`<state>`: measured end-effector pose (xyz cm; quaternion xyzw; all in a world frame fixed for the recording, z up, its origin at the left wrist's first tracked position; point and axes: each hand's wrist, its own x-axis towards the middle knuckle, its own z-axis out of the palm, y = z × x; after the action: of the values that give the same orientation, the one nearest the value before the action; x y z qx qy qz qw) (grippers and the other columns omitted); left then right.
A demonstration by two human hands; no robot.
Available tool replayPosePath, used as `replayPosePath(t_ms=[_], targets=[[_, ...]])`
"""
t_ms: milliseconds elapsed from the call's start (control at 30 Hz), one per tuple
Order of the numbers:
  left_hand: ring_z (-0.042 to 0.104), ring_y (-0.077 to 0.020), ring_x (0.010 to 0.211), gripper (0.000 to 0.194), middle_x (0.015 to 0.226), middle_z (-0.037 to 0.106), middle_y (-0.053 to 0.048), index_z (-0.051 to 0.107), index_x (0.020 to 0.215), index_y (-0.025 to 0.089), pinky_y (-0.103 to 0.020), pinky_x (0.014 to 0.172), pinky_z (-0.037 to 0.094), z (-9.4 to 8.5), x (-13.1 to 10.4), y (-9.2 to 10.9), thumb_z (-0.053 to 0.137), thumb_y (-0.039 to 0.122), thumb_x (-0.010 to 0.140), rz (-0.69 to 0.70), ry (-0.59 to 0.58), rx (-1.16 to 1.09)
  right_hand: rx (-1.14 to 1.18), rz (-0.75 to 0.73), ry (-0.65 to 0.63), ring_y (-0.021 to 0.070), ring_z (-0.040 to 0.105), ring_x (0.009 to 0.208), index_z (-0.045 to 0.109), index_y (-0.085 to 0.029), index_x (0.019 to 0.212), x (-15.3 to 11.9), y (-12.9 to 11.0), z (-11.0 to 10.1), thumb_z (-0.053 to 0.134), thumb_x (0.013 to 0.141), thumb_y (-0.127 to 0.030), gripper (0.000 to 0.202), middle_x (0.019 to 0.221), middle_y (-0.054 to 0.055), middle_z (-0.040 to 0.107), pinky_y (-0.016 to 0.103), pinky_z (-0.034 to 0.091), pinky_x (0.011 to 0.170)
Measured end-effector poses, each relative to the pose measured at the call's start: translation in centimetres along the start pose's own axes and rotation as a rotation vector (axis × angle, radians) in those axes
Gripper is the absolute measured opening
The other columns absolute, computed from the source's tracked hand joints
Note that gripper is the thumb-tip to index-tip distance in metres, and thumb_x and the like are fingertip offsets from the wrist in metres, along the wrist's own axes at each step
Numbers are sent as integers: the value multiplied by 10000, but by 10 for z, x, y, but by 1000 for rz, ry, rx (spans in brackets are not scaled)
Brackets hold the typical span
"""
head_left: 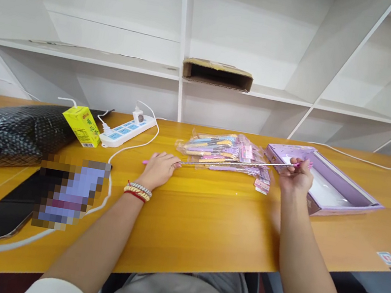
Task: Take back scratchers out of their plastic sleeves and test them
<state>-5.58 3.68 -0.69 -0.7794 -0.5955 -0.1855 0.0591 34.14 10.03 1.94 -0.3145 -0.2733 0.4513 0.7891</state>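
A thin silver rod with pink ends (pixel 230 163) stretches between my two hands, slanting up slightly to the right. My left hand (pixel 160 169) is closed around its left end, and a pink tip pokes out past the fingers. At the right end, my right hand (pixel 296 177) pinches the pink part with closed fingers. Behind the rod lies a pile of clear plastic packets (pixel 214 144) with pastel-coloured slim items inside; their exact kind is unclear. Beside my right hand sits an open purple box (pixel 346 184) with a pale inside.
To the left are a white power strip (pixel 128 131), a yellow drink carton (pixel 82 126), a black netted bag (pixel 14 131) and a dark phone (pixel 8 210) beside a blurred patch. White cables cross the wooden table (pixel 196 231). A cardboard box (pixel 218 74) rests on the white shelf.
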Motion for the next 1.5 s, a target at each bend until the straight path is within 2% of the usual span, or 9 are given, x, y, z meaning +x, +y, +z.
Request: replayPosePath(t_ms=[233,467,600,733,833,933,1067,1267,1500], targets=[[523,-235,953,318,999,649,-55,622,981,239,-384,815,330,10,-4,-29,336,343,888,-157,-22,-11,214,-153,232,-4,302,372,466,-167,690,6,-24,-20,500,863,-332,241,581,-44,438,143,198,321],[513,-239,988,338,1033,638,-57,629,1012,263,-398,861,317,12,-5,-35,326,353,890,-201,-16,25,237,-158,307,6,232,332,463,-178,666,7,-36,-27,465,863,-278,220,553,-60,396,196,125,322],[512,-246,987,331,1036,637,-64,621,1021,256,-401,848,325,12,-4,-36,329,332,887,-185,-19,29,257,-167,296,18,196,332,462,-176,648,8,-37,-27,447,868,-328,268,519,-62,384,215,91,347],[526,-243,971,308,1013,643,-75,626,1001,224,-403,872,321,12,-4,-39,352,271,869,-177,3,24,238,-135,136,53,168,347,423,-208,598,7,-28,-29,421,862,-409,331,475,-62,326,253,136,395],[529,-240,987,281,1007,649,-74,638,964,218,-432,925,279,13,-4,-39,383,228,847,-219,80,18,246,-90,48,75,203,363,381,-223,528,5,-20,-30,367,822,-568,453,456,-46,274,278,159,422],[526,-239,1018,263,1007,652,-69,649,936,230,-452,946,257,13,-3,-38,405,231,839,-266,108,-21,328,-66,62,71,200,372,325,-221,463,4,-16,-31,272,732,-746,592,449,-40,227,286,155,424],[540,-233,1011,252,1013,659,-62,655,938,237,-442,947,275,12,-2,-37,432,228,823,-272,81,-75,374,-43,103,72,202,383,355,-221,484,5,-18,-34,133,635,-849,683,453,-41,221,282,168,419],[570,-221,938,221,948,673,-44,665,887,222,-400,941,306,12,-2,-37,478,203,772,-278,128,-98,323,0,215,102,283,424,396,-210,594,10,-15,-36,122,614,-864,710,450,-43,263,259,244,434],[533,-245,1008,184,968,645,-66,627,881,218,-451,970,247,14,-3,-34,501,285,765,-403,232,-37,452,-9,264,103,184,414,355,-214,577,12,-15,-33,209,713,-722,546,402,-60,152,245,228,418]])
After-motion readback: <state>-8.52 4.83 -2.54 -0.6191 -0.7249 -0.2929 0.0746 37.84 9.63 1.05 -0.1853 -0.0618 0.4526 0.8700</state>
